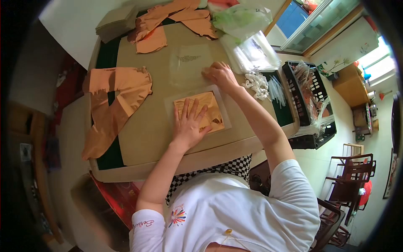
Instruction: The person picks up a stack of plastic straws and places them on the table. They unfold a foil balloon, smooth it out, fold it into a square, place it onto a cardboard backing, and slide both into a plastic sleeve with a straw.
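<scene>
My left hand (191,124) lies flat with spread fingers on a folded sheet of shiny copper-coloured foil (210,104). Under the foil is a larger, pale translucent sheet (225,110) whose border shows around it. Farther up the table lies a clear plastic bag (184,69) with small printed text. My right hand (222,77) is at that bag's right edge, its fingers bent together and slightly blurred at the tips.
Crumpled copper-coloured foil (119,94) lies left, with more foil (153,25) at the back. A stack of clear bags (252,52), white pieces (256,85) and thin clear sticks (277,91) lie right. A black crate (312,94) stands beside the table. A brown stack (116,24) sits back left.
</scene>
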Demonstrator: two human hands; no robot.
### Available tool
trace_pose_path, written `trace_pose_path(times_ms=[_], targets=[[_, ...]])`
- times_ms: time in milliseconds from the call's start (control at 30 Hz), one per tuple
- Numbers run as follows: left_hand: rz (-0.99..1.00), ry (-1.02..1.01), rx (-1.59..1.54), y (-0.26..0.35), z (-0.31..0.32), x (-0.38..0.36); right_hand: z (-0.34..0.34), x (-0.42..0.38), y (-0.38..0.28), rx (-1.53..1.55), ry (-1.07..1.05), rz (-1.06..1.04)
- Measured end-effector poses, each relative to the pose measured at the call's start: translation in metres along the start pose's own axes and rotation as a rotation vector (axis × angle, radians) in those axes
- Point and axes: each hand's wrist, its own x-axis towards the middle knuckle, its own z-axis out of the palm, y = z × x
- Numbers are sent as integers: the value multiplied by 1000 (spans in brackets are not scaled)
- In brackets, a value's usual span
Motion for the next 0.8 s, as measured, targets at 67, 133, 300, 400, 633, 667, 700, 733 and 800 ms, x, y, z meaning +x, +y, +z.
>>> trace_pose_path(times_ms=[67,133,300,400,633,667,700,733,800], targets=[[-1,-1,-3,1,-2,-1,-8,-6,-10,250,10,274],[-9,-8,8,2,-4,-1,-27,-23,-22,695,-35,807],[-5,68,-60,0,0,-1,-109,-87,-70,1494,-146,1138],[-10,78,-69,0,0,0,-121,-118,-86,1700,-138,1241],[-3,65,-38,0,-1,0,-109,-134,-103,1861,72,1226],[-5,62,-31,0,-1,0,-107,-135,-103,1865,97,1204],[-7,60,-23,0,-2,0,-107,-136,-103,1855,109,1204],[-10,58,-17,1,-2,0,-107,-137,-104,1845,120,1204],[-15,55,-14,1,-3,1,-107,-137,-106,1764,176,1208]])
